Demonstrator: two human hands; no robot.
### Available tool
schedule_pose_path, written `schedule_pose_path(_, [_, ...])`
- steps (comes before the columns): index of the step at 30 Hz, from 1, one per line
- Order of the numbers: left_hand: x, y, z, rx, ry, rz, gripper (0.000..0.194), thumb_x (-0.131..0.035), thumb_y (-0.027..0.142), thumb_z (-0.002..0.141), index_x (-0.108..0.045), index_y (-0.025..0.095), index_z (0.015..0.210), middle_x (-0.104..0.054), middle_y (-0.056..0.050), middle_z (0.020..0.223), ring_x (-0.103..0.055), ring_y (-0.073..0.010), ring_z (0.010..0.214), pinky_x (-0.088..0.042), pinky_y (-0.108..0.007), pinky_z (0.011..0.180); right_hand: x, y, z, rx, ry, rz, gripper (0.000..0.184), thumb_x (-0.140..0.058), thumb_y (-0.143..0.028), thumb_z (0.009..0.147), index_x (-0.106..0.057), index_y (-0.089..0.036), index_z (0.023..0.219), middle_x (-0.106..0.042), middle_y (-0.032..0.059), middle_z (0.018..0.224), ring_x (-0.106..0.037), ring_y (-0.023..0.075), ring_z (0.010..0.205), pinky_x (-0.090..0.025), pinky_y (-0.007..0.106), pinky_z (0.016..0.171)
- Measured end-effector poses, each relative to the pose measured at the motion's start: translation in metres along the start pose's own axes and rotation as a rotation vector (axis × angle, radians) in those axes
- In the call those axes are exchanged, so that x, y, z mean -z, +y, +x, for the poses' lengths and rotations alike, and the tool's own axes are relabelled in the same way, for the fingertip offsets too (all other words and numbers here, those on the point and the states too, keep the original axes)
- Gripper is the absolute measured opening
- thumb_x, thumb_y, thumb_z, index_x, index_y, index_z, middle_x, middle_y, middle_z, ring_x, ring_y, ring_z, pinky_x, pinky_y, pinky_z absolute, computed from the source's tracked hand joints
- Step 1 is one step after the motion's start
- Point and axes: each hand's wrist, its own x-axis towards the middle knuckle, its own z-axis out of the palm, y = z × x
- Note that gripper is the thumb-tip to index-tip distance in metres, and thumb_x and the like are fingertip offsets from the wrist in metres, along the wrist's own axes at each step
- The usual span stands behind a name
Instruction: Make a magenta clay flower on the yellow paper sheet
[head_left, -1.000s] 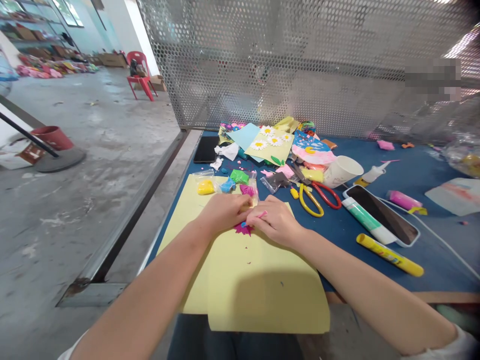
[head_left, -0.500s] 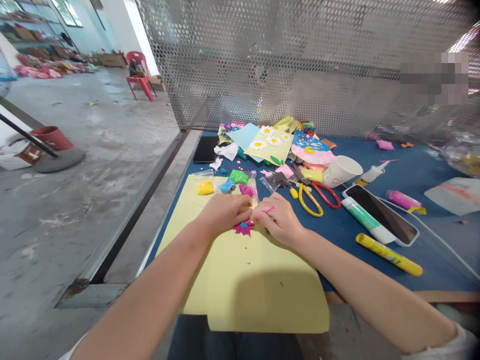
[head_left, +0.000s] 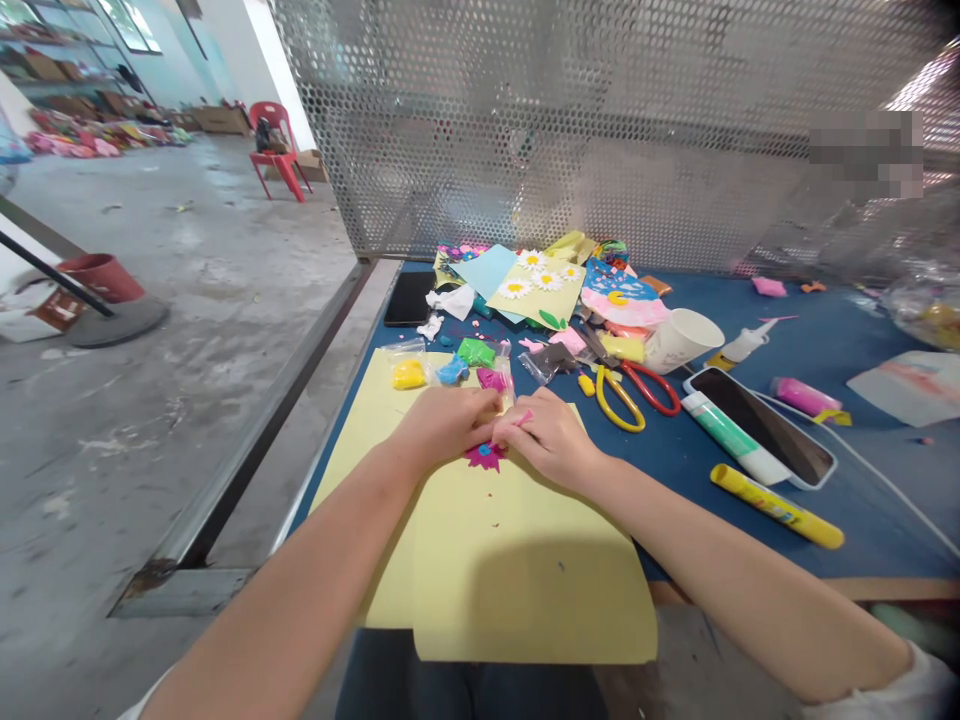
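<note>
A magenta clay flower with a blue centre lies on the yellow paper, its upper part hidden by my fingers. My left hand rests at the flower's upper left, fingers curled and close together; whatever is under them is hidden. Closed around a thin pink stick, my right hand sits at the flower's right side, its fingertips close to those of the left. Just beyond the hands are bags of yellow clay, green clay and magenta clay, with a blue lump among them.
Scissors with red handles, yellow-handled scissors, a paper cup, a phone, a green-white tube and a yellow tube lie to the right. Daisy-covered paper lies at the back before a perforated metal panel.
My right hand and the pink stick have shifted slightly left and closer to the flower. A green bit beneath the right hand no longer shows. The left hand stays about where it was.
</note>
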Motion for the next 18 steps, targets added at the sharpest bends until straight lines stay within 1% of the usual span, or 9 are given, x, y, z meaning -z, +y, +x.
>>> schedule_pose_path(2, [0.0008, 0.0007, 0.0002, 0.005, -0.006, -0.004, 0.031, -0.049, 0.05, 0.09, -0.061, 0.024, 0.101, -0.073, -0.001, 0.089, -0.066, -0.0208, 0.074, -0.034, -0.028, 0.054, 0.0002, 0.0004, 0.0004, -0.011, -0.005, 0.009, 0.046, -0.034, -0.029, 0.099, -0.066, -0.018, 0.067, -0.069, 0.0019, 0.068, -0.057, 0.0146, 0.068, -0.03, 0.031, 0.067])
schedule_pose_path(5, [0.0024, 0.002, 0.0004, 0.012, -0.016, -0.009, 0.027, -0.049, 0.047, 0.09, -0.061, 0.024, 0.098, -0.073, 0.0, 0.086, -0.065, -0.0196, 0.07, -0.034, -0.027, 0.053, 0.0012, 0.0004, 0.0009, -0.049, 0.045, 0.069, 0.047, -0.032, -0.028, 0.099, -0.065, -0.019, 0.068, -0.069, 0.0016, 0.069, -0.056, 0.0142, 0.068, -0.032, 0.03, 0.069])
schedule_pose_path(9, [0.0037, 0.003, 0.0004, 0.02, -0.02, -0.01, 0.025, -0.052, 0.045, 0.089, -0.061, 0.024, 0.097, -0.073, 0.0, 0.088, -0.066, -0.0207, 0.073, -0.034, -0.027, 0.053, 0.0015, -0.0002, 0.002, -0.042, -0.024, 0.056, 0.044, -0.036, -0.029, 0.098, -0.064, -0.019, 0.066, -0.068, 0.0017, 0.068, -0.056, 0.0149, 0.069, -0.03, 0.03, 0.067])
schedule_pose_path(13, [0.0022, 0.0021, 0.0002, 0.023, -0.02, -0.009, 0.024, -0.051, 0.044, 0.089, -0.061, 0.025, 0.099, -0.073, 0.0, 0.089, -0.066, -0.0217, 0.075, -0.035, -0.027, 0.054, 0.0001, -0.0016, 0.0027, -0.055, -0.007, 0.063, 0.043, -0.037, -0.027, 0.098, -0.065, -0.018, 0.067, -0.068, 0.0015, 0.069, -0.056, 0.014, 0.069, -0.029, 0.03, 0.068])
schedule_pose_path(18, [0.0002, 0.0008, 0.0005, 0.024, -0.013, -0.009, 0.025, -0.051, 0.045, 0.089, -0.061, 0.025, 0.101, -0.073, 0.0, 0.091, -0.066, -0.0224, 0.077, -0.035, -0.027, 0.055, -0.0011, -0.003, 0.0029, -0.044, -0.049, 0.023, 0.043, -0.037, -0.027, 0.099, -0.065, -0.018, 0.067, -0.069, 0.0012, 0.07, -0.056, 0.014, 0.07, -0.028, 0.03, 0.068])
